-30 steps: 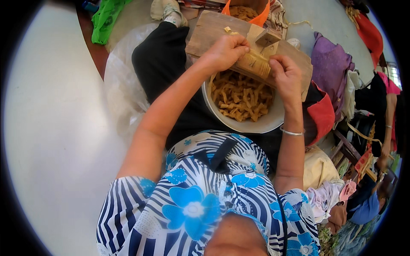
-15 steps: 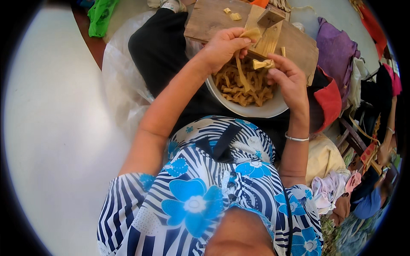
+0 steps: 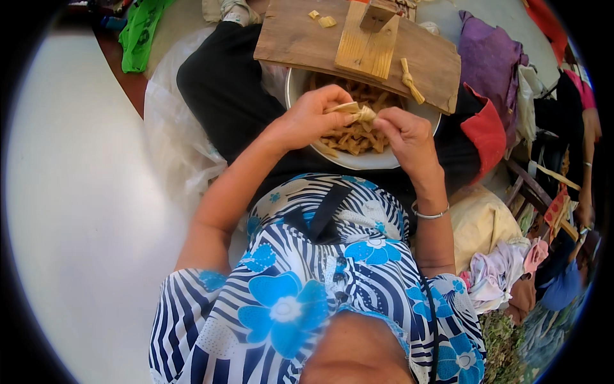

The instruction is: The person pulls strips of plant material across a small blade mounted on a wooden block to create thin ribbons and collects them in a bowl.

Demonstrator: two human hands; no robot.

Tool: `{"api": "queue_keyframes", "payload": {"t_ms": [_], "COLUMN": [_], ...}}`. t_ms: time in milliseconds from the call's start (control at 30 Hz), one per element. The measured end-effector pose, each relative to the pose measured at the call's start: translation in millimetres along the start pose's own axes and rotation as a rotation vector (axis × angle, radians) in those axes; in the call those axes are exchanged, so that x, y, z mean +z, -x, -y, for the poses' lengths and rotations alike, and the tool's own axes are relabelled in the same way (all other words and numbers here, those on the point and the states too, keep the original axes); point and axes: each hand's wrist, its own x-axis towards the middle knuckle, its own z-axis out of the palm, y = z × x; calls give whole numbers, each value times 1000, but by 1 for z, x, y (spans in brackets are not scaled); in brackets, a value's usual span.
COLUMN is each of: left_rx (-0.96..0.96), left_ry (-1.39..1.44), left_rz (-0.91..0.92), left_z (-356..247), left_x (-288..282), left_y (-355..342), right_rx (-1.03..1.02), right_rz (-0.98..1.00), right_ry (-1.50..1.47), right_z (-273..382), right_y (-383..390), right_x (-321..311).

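Observation:
Over the bowl, my two hands are close together on one flat, yellowish, flexible strip with a knot [image 3: 366, 114] in it. My left hand [image 3: 312, 115] pinches its left end between thumb and fingers. Just right of the knot, my right hand [image 3: 410, 136] is closed on the other side, its fingertips partly hiding that end. Below them, many tan-yellow pieces [image 3: 358, 139] fill a pale round bowl [image 3: 355, 163] between my legs. Another knotted strip [image 3: 411, 80] lies on the right part of a wooden board [image 3: 291, 35] that covers the bowl's far side.
A lighter wood block [image 3: 366, 48] with an upright piece sits on the board, with small yellow scraps [image 3: 327, 22] beside it. Clear plastic sheeting [image 3: 182, 121] lies at my left. Purple cloth [image 3: 489, 57] and a cream sack [image 3: 483, 221] are at my right. Another person's arm [image 3: 587, 166] shows far right.
Both hands have come nearer to me and together over the bowl. The knotted piece that was in my right hand appears to lie on the board now. The strip between my hands is now knotted.

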Motion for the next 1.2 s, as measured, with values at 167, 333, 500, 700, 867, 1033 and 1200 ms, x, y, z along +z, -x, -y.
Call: {"api": "queue_keyframes", "payload": {"t_ms": [167, 333, 500, 700, 867, 1033, 1200], "left_rx": [4, -25, -45, 101, 143, 361, 160], "left_ry": [-398, -110, -49, -290, 202, 203, 342], "left_rz": [7, 210, 180, 22, -46, -48, 22], "left_z": [-4, -2, -21, -30, -23, -16, -15], "left_x": [14, 37, 15, -4, 31, 53, 44], "left_y": [-8, -22, -17, -28, -16, -18, -22], "right_rx": [-319, -300, -34, 348, 273, -59, -65], "right_rz": [-229, -280, -249, 333, -64, -431, -459], "right_ry": [352, 435, 350, -636, -1260, -279, 68], "right_z": [14, 7, -7, 20, 24, -5, -2], "right_y": [-8, -17, -13, 20, 2, -17, -18], "right_x": [3, 20, -5, 3, 13, 30, 22]}}
